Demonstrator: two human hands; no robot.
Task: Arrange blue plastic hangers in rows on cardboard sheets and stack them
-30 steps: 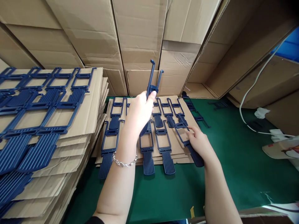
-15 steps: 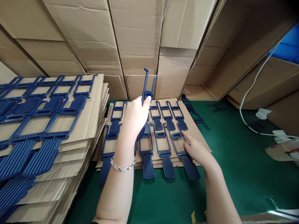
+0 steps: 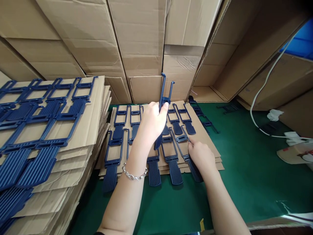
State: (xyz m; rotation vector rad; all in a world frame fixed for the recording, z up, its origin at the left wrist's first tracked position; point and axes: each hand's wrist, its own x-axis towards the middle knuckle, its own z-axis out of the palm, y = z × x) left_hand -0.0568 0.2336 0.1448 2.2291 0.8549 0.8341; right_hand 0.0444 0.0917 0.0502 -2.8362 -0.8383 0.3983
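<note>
My left hand (image 3: 154, 119) is closed around a blue plastic frame (image 3: 162, 86) with two hooked prongs pointing up and a ribbed tab below. It is held above the laid-out rows. My right hand (image 3: 201, 156) pinches the right side of another blue frame (image 3: 181, 138), at the right end of the front row, now slightly tilted. Two rows of similar frames lie on a cardboard sheet (image 3: 207, 143), ribbed tabs toward me. My left hand and forearm hide some of them.
At left stands a tall stack of cardboard sheets (image 3: 95, 107) topped with more blue frames (image 3: 57, 117). Cardboard boxes (image 3: 139, 39) wall the back. Loose blue parts (image 3: 207, 124), a white cable (image 3: 255, 98) and crumpled tissue (image 3: 275, 115) lie rightward on the green surface (image 3: 244, 169).
My left hand has moved right with its frame. My right hand's fingers have closed on the rightmost front frame, which has shifted and tilted a little.
</note>
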